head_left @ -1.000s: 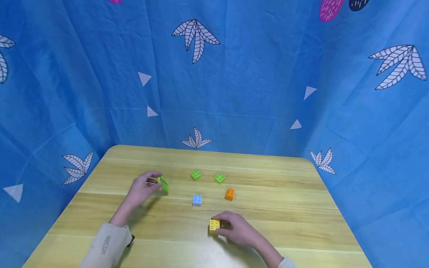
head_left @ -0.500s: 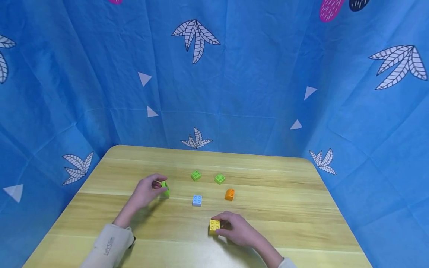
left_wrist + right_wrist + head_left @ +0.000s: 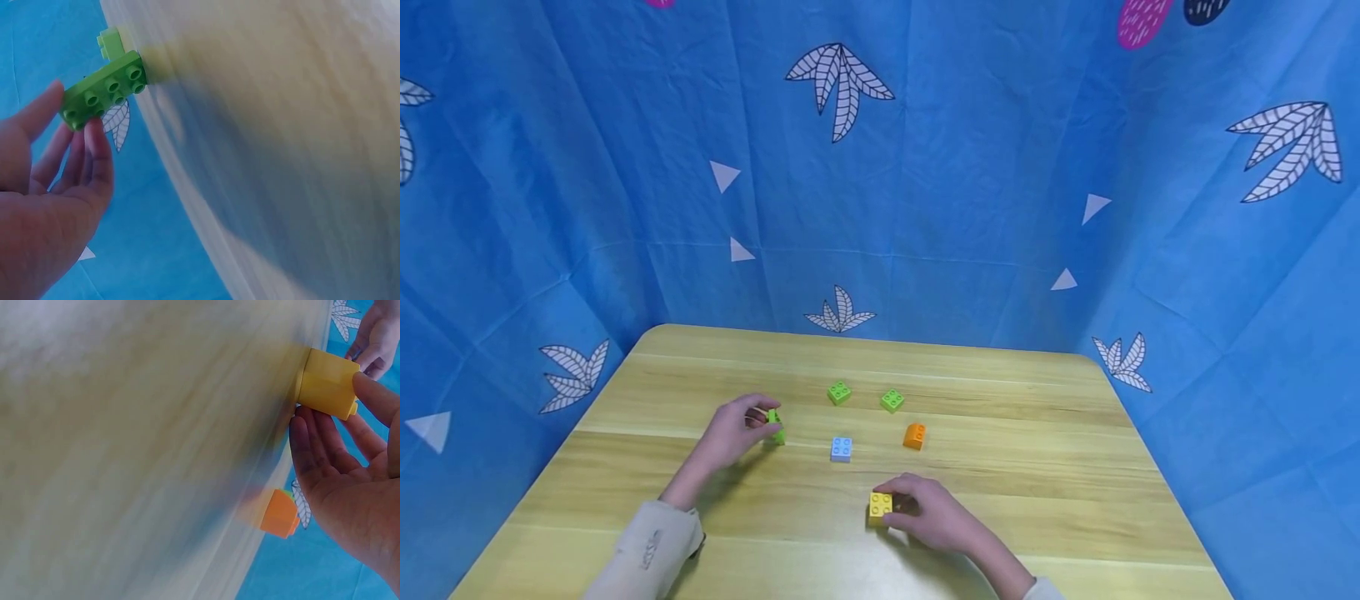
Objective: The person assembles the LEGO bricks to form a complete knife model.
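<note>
My left hand (image 3: 733, 429) pinches the long green plastic brick (image 3: 105, 92) by one end, thumb against fingers, its two rows of studs facing sideways. It is tilted, to the left of the light-blue square plastic brick with four studs (image 3: 841, 450); whether its low end touches the wood-grain table (image 3: 1037, 467) I cannot tell. My right hand (image 3: 928, 508) grips the tall yellow plastic brick (image 3: 329, 384), studs up, nearer to me than the light-blue brick and a little to its right.

With only one end of the long green brick pinched, I judge it could swivel or slip if the low end catches the table. Should my left hand drift right, it might knock the light-blue brick. A push from my right knuckles could tip the yellow one, since it is tall and narrow.

Counting: one long green brick, one yellow, one light-blue, one orange plastic brick with a rounded slope (image 3: 914, 437) to the right of the light-blue one, and two small square green plastic bricks (image 3: 838, 392) beyond it, the second of them farther right. Six bricks, two hands, both occupied.
</note>
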A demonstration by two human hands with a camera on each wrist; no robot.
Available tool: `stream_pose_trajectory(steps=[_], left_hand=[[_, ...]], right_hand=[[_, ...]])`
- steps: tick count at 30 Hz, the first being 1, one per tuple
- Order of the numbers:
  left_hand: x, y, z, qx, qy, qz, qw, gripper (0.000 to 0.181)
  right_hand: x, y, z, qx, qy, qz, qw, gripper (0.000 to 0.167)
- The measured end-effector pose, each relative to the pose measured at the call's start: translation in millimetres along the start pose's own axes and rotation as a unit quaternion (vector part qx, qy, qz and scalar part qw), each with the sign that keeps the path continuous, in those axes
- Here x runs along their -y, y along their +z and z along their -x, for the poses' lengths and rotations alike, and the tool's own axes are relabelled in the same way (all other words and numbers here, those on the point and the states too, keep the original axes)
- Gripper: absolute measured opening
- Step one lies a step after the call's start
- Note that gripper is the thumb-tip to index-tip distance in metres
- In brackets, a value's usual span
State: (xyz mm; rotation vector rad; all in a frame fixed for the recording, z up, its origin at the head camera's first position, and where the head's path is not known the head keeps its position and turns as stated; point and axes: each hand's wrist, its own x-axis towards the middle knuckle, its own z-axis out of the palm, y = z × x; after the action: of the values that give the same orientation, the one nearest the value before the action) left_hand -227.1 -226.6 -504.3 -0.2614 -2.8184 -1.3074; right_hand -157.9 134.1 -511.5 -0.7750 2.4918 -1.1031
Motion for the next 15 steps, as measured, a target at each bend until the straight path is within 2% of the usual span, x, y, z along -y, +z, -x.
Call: stream_pose_trajectory(steps=[6, 8, 15], left_hand=[[6.1, 5.5, -3.8, 0.007, 0.004, 0.002, 1.0000, 0.038], [7.6, 6.7, -4.1, 0.010, -0.006, 0.007, 0.9999, 0.038], [-0.9, 0.9, -5.0, 0.006, -0.024, 0.005, 0.9997, 0.036]], right_hand=[[-1.5, 0.0, -0.4, 0.001, -0.003, -0.005, 1.0000, 0.041], [-1.4, 0.3, -0.4, 0.001, -0.002, -0.006, 1.0000, 0.041], [-1.0, -0.6, 0.2, 0.001, -0.001, 0.000, 1.0000, 0.042]])
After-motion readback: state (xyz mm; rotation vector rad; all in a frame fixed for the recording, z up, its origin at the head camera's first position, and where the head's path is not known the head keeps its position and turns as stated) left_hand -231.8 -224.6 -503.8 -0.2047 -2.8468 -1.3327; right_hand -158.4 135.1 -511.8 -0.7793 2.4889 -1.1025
